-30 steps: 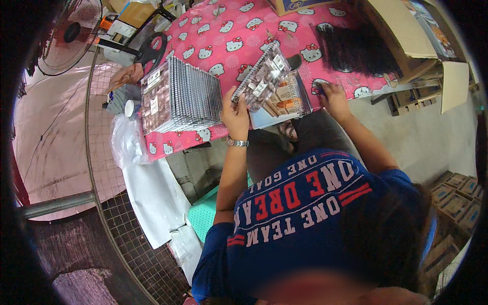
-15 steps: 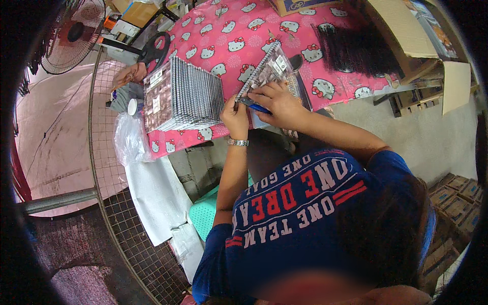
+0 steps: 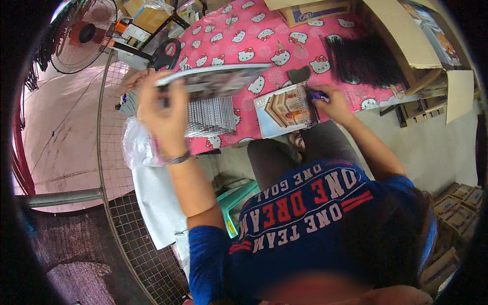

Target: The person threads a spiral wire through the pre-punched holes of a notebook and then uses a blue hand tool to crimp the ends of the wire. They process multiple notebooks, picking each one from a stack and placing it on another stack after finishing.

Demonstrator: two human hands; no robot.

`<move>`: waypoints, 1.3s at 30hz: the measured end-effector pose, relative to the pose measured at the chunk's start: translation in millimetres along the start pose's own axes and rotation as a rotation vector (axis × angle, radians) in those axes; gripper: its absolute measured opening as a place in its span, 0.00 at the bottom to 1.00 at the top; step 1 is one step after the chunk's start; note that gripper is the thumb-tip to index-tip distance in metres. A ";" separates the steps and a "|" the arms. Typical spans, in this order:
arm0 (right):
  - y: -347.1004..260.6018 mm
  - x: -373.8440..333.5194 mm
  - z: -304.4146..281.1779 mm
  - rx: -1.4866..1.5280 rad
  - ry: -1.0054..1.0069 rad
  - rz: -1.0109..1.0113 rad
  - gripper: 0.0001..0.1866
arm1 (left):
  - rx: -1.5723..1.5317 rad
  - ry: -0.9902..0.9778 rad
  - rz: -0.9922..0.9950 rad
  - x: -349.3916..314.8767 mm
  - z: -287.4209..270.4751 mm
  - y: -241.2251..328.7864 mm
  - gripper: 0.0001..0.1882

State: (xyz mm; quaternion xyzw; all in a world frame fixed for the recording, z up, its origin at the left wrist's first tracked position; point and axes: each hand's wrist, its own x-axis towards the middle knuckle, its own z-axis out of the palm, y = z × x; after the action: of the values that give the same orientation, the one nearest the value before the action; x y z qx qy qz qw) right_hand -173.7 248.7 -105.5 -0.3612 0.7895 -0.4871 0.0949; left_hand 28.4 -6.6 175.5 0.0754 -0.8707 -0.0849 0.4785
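My left hand (image 3: 165, 114), blurred by motion, grips a spiral-bound notebook (image 3: 223, 81) by its left end. It holds the notebook raised and tilted over a stack of spiral-bound notebooks (image 3: 211, 116), whose wire spines show in rows. My right hand (image 3: 333, 104) is closed round blue-handled pliers (image 3: 318, 95), mostly hidden by the fingers. Just left of that hand, near the table's front edge, lies a notebook with a building on its cover (image 3: 284, 111). Behind it rests a small dark grey piece (image 3: 299, 75).
The table has a pink patterned cloth (image 3: 264, 53). A pile of black coils (image 3: 361, 61) lies at right beside an open cardboard box (image 3: 406, 35). A fan (image 3: 86, 33) stands far left, a plastic bag (image 3: 136, 142) hangs at the table corner, and a green stool (image 3: 235, 203) is below.
My left hand has lifted the notebook off to the left, over the stack. My right hand has moved right with the pliers, uncovering the notebook with the building.
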 end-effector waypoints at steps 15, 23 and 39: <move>78.8 114.5 -11.3 -0.719 0.178 0.258 0.24 | 0.327 -0.604 -0.198 -12.0 -15.8 -229.2 0.33; 106.5 119.5 -28.2 -0.886 0.078 0.298 0.13 | 0.336 -0.109 -0.246 -64.6 1.4 -117.2 0.14; 78.8 129.7 -54.7 -0.357 0.139 0.310 0.12 | 0.119 -1.187 0.087 -180.3 136.0 6.4 0.17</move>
State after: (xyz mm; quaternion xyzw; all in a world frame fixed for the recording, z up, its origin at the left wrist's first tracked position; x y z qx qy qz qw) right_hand -332.3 221.9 -117.5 -0.2125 0.9136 -0.3433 0.0488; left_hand 8.7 48.3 -42.8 0.0059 -0.9948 -0.0439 -0.0920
